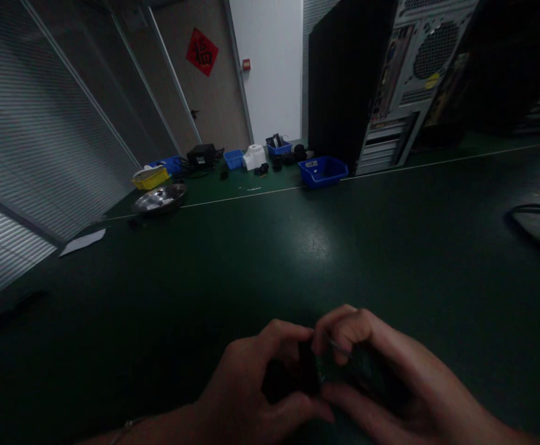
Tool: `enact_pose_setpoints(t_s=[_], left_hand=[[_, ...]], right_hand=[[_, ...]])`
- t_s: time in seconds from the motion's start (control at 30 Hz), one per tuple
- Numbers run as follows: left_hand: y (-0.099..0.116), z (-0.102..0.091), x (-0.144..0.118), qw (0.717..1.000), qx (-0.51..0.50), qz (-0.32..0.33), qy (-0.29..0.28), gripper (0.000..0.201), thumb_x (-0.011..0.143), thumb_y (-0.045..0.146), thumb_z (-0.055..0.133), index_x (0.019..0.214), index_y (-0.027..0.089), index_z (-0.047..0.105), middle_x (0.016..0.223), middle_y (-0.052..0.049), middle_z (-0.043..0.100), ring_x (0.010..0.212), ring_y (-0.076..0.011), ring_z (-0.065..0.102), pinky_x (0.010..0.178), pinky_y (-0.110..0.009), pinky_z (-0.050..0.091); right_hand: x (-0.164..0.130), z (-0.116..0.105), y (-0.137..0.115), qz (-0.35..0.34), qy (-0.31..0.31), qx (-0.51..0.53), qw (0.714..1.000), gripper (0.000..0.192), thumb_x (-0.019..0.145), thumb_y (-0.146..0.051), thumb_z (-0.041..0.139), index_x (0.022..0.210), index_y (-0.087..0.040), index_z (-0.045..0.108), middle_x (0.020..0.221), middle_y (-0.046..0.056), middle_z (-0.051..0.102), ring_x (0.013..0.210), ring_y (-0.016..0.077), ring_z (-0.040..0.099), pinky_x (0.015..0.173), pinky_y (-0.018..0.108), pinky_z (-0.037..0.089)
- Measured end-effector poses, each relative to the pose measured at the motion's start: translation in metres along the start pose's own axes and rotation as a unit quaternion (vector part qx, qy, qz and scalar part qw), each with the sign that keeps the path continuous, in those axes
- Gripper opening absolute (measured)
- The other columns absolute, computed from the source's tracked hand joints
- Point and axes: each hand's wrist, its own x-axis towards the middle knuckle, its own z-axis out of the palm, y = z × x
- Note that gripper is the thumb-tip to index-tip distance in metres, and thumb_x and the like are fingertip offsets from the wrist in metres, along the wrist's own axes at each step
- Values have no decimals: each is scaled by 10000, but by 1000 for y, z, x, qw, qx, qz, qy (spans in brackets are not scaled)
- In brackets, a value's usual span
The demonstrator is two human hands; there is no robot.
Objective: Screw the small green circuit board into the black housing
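Table (261, 247) dark green, computer tower (390, 86) upright at far edge, blue bin (323, 170) just beside it. Left hand (256, 389) and right hand (381, 377) meet near the front edge, each grip closed around one small dark object (304, 371); identity unclear.

A small dark object (304, 371) is being covered almost wholly by the left hand (256, 389) and the right hand (381, 377) at the lower centre; its kind cannot be told in the dim light. Both forearms are being cut off by the bottom edge. A dark looped cable (536, 213) is being cropped at the right edge. Small black parts (279, 164) at the upper centre are being left too tiny to identify.
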Motion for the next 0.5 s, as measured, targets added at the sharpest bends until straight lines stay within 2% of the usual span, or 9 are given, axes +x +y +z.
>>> enact_pose_setpoints(t_s=[0.23, 0.5], left_hand=[[0, 1, 1, 1000, 5, 9, 20, 439, 693, 293, 779, 1040, 166, 543, 768, -26, 707, 641, -137, 651, 568, -219, 508], [7, 0, 0, 997, -73, 9, 2, 444, 714, 291, 756, 1074, 162, 531, 841, -55, 698, 713, -153, 655, 628, -241, 520]], right_hand=[[0, -1, 0, -1, -12, -9, 1000, 315, 744, 19, 558, 891, -253, 499, 880, -13, 646, 794, 125, 664, 671, 187, 552], [3, -3, -3, -16, -14, -26, 999, 310, 757, 8, 578, 906, -256, 518, 890, -6, 664, 789, 130, 670, 676, 194, 553]])
